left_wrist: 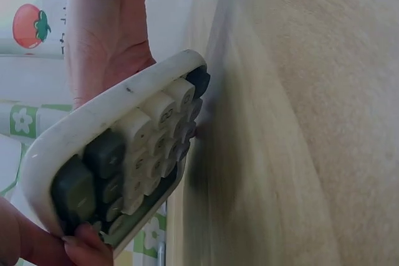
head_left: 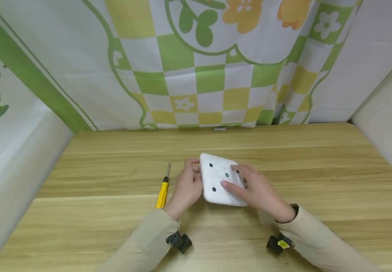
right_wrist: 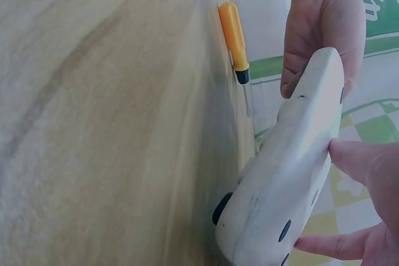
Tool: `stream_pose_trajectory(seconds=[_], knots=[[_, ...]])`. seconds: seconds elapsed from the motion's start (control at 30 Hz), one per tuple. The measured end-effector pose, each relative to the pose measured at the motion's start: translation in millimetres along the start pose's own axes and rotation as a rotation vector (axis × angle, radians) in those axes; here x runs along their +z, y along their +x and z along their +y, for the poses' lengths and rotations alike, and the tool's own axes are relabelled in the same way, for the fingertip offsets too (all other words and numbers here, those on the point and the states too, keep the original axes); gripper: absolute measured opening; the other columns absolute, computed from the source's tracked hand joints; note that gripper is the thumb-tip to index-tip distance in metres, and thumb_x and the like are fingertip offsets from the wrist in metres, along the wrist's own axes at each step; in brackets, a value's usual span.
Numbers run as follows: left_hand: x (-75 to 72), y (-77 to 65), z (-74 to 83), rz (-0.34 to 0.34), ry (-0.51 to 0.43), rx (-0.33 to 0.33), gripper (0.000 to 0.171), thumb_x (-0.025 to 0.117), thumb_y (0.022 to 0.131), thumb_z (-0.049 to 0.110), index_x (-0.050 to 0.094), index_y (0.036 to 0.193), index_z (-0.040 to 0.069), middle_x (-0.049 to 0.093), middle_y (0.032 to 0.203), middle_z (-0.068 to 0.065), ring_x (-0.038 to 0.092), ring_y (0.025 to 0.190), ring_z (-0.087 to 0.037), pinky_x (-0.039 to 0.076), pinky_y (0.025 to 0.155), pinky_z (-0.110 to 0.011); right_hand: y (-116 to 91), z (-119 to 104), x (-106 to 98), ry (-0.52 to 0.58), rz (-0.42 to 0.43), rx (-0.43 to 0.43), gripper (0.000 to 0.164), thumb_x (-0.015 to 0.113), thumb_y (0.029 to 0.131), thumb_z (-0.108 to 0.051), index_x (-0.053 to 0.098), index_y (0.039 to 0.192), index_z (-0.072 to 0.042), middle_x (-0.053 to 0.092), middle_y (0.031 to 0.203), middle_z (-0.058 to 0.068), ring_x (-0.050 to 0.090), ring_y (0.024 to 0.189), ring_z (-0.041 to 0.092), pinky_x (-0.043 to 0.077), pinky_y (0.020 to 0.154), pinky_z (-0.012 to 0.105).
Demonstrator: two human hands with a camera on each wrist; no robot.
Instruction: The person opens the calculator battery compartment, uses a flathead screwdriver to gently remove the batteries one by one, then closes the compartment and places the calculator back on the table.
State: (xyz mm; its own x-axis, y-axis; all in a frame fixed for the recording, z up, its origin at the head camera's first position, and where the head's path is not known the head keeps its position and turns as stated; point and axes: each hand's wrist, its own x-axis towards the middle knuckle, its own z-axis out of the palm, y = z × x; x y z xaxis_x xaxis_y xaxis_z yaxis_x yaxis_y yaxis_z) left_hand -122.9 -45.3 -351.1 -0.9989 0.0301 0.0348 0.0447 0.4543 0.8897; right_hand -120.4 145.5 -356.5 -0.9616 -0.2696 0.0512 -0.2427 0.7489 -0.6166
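A white calculator (head_left: 213, 177) is tilted above the table, its back towards the head camera. Dark round feet and a small panel with a green dot (head_left: 227, 175) show on that back. Below, in the left wrist view, are its pale and dark green keys (left_wrist: 149, 135). My left hand (head_left: 187, 186) grips the left edge, fingertips (left_wrist: 87, 244) on the key side. The thumb and a finger of my right hand (head_left: 258, 190) are extended and touch the back, beside the panel; its other fingers are mostly hidden.
Left of my left hand, a yellow-handled screwdriver (head_left: 162, 193) lies on the wooden table (head_left: 97, 223), its shaft pointing away. A patterned green, yellow and white cloth (head_left: 213, 79) hangs at the table's back edge. A small grey piece (head_left: 220, 129) lies near that edge.
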Motion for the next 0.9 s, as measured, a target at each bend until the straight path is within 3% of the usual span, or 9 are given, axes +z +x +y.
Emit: stream_pose_trajectory(seconds=[0.27,0.43,0.6,0.8,0.9], knots=[[-0.8,-0.9,-0.7,-0.018,-0.071,-0.034,0.035,0.043,0.093,-0.004,0.043,0.128,-0.004,0.063,0.103,-0.020,0.059,0.078,-0.021,0.049,0.065,-0.028,0.8,0.0,-0.5,0.046,-0.009,0.041,0.064,0.067,0.087,-0.043,0.053,0.133,0.000,0.058,0.120,0.017,0.059,0.094,0.025,0.050,0.067,0.027],[-0.1,-1.8,-2.2,-0.129,-0.162,-0.060,0.034,0.034,0.101,0.008,0.040,0.131,-0.008,0.061,0.110,-0.025,0.058,0.076,-0.022,0.052,0.064,-0.034,1.0,0.8,-1.4,0.089,-0.035,0.058,0.066,0.064,0.089,-0.045,0.050,0.136,-0.001,0.056,0.125,0.019,0.061,0.097,0.027,0.051,0.067,0.027],[0.3,-1.7,-4.7,-0.200,-0.171,-0.092,0.040,0.030,0.104,0.019,0.044,0.131,-0.007,0.059,0.116,-0.022,0.059,0.087,-0.022,0.052,0.074,-0.034,0.8,0.0,-3.2,0.124,-0.053,0.057,0.065,0.061,0.092,-0.043,0.047,0.138,0.000,0.054,0.129,0.022,0.063,0.096,0.027,0.053,0.069,0.028],[3.2,-1.4,-7.9,-0.314,-0.303,-0.103,0.051,0.017,0.106,0.026,0.047,0.129,-0.009,0.064,0.102,-0.029,0.065,0.074,-0.028,0.057,0.070,-0.040,1.1,-1.6,-4.6,0.215,-0.084,0.044,0.062,0.059,0.094,-0.038,0.045,0.138,0.003,0.047,0.137,0.029,0.065,0.101,0.036,0.057,0.073,0.033],[4.5,-1.8,-7.4,-0.379,-0.361,-0.105,0.061,0.006,0.106,0.031,0.044,0.133,-0.008,0.064,0.105,-0.033,0.067,0.075,-0.034,0.057,0.069,-0.042,1.2,-3.4,-4.5,0.280,-0.115,0.047,0.063,0.057,0.095,-0.038,0.042,0.140,0.004,0.043,0.140,0.031,0.063,0.106,0.041,0.057,0.075,0.036]])
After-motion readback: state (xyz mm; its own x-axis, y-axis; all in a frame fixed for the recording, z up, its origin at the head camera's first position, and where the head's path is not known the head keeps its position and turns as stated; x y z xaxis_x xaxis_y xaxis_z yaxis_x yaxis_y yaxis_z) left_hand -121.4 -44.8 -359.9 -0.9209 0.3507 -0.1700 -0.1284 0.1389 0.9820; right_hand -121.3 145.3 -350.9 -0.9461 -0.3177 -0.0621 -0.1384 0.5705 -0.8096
